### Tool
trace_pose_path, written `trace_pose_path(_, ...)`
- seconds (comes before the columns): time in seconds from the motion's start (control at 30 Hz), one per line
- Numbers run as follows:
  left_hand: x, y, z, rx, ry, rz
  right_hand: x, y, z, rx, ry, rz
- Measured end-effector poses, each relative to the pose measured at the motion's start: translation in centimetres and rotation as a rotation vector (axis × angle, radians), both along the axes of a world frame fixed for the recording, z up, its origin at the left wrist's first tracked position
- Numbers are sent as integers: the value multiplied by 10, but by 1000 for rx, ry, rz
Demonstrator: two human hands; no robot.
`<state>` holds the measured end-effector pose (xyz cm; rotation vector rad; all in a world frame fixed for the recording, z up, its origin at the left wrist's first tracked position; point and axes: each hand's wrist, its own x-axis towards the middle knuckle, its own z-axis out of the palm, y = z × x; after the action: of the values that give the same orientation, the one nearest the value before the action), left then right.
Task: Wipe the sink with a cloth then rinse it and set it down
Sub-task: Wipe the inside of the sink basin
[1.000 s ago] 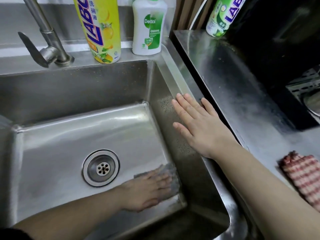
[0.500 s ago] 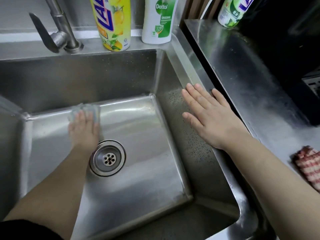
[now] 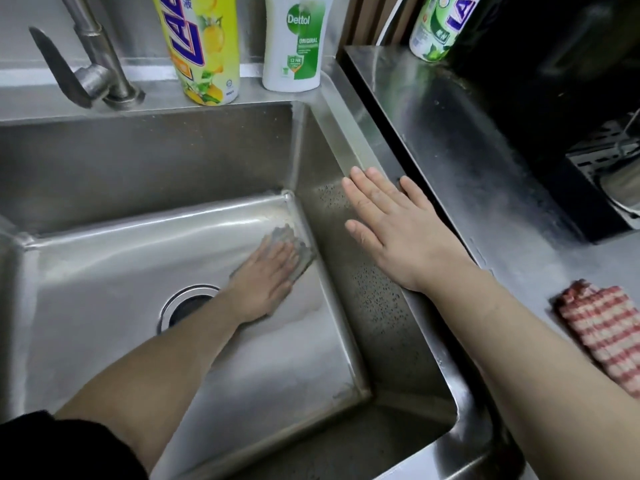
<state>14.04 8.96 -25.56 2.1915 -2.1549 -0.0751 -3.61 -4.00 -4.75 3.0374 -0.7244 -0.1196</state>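
A steel sink (image 3: 138,161) fills the left of the head view. My left hand (image 3: 266,275) presses flat on a grey cloth (image 3: 299,245) at the far right corner of the sink floor, just right of the drain (image 3: 183,306), which my forearm partly hides. Only the cloth's edge shows past my fingertips. My right hand (image 3: 398,230) lies flat and open on the sink's right rim, fingers spread, holding nothing.
A faucet (image 3: 93,64) stands at the back left. A yellow dish-soap bottle (image 3: 201,46) and a white Dettol bottle (image 3: 294,43) stand on the back ledge. A steel counter (image 3: 467,161) lies to the right with a green bottle (image 3: 436,26) and a red checked cloth (image 3: 609,334).
My left hand has swept the cloth across the sink floor: near right corner, then far left, now the far right corner. My right hand stayed on the rim.
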Motion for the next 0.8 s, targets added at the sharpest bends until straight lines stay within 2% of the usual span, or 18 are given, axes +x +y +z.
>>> trace_pose_path(0.17,-79,66,-2,46,78,-666,0,0,0,3,9,6)
trace_pose_path(0.27,-93,77,-4,36,76,-811,0,0,1,3,-6,5)
trace_pose_path(0.33,-79,64,-6,28,94,-718,0,0,1,6,0,10)
trace_pose_path(0.4,-53,35,-9,-14,76,-476,0,0,0,6,-2,9)
trace_pose_path(0.5,-2,-8,-4,-27,26,131,0,-2,-1,5,-13,9)
trace_pose_path(0.57,25,-14,0,25,128,569,0,-2,-2,10,-13,11)
trace_pose_path(0.6,29,-12,1,44,199,710,-1,-2,-2,11,-13,12)
trace_pose_path(0.63,25,-8,0,3,226,756,-1,-1,-2,13,-14,13)
trace_pose_path(0.67,17,-1,-5,-24,184,710,-1,-1,-1,15,-17,12)
trace_pose_path(0.73,-12,19,-9,-24,66,423,-1,-2,0,25,-17,10)
trace_pose_path(0.8,-45,49,-11,5,69,78,-1,-2,0,33,-11,13)
